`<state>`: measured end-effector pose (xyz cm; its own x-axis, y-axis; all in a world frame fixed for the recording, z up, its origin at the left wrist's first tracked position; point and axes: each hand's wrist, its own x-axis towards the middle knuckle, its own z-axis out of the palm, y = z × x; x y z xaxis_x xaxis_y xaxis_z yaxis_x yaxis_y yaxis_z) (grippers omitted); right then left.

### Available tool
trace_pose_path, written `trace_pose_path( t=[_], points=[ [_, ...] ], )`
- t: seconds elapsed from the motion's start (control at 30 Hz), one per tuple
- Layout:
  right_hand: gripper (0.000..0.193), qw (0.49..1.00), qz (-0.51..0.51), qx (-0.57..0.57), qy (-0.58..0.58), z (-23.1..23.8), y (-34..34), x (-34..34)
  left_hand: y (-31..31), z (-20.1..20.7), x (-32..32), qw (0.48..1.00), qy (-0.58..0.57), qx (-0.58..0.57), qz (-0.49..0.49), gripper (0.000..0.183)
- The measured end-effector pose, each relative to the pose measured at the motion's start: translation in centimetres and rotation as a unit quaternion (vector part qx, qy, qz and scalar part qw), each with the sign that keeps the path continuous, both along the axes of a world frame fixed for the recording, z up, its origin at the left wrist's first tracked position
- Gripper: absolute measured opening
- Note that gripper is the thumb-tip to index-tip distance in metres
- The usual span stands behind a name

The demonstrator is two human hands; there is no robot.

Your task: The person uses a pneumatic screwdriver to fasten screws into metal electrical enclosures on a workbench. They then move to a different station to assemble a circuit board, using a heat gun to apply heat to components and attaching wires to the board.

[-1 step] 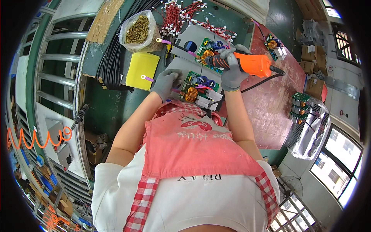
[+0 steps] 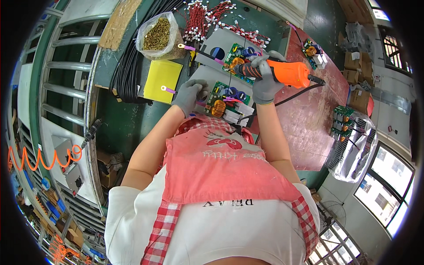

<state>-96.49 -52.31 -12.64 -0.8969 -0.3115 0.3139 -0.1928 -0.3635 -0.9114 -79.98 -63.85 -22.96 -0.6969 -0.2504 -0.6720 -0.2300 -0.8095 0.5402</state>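
Observation:
My right hand, in a grey glove, grips an orange and black electric screwdriver lying nearly level, its nose pointing left over the farther green circuit board. A black cord runs from the tool's right end. Closer to me lies a second circuit board with copper coils, blue-wound rings and white parts. My left hand, gloved too, is at that board's left edge with its fingers curled together; whatever they hold is hidden. Both boards rest on grey metal plates. Black leads with purple-sleeved ring lugs reach out leftward.
Beyond the left hand lie a yellow sheet stack, a clear bag of brass-coloured small hardware and coiled black cable. Red-black wire bundles cover the far side. More boards sit along the reddish surface at right.

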Motion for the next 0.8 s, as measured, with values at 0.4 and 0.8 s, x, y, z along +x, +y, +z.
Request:
trace_pose_path(
  t=[0.4,0.8],
  points=[
    [0.033,0.962,0.27,0.033,-0.025,-0.3,-0.6,-1.3,0.4,0.5,-0.6,0.999,-0.012,0.025,0.034,0.019],
    [0.025,0.975,0.205,0.056,-0.066,-0.7,-2.7,-2.9,-0.6,1.0,0.0,1.0,0.01,-0.005,-0.026,0.012]
  ],
)
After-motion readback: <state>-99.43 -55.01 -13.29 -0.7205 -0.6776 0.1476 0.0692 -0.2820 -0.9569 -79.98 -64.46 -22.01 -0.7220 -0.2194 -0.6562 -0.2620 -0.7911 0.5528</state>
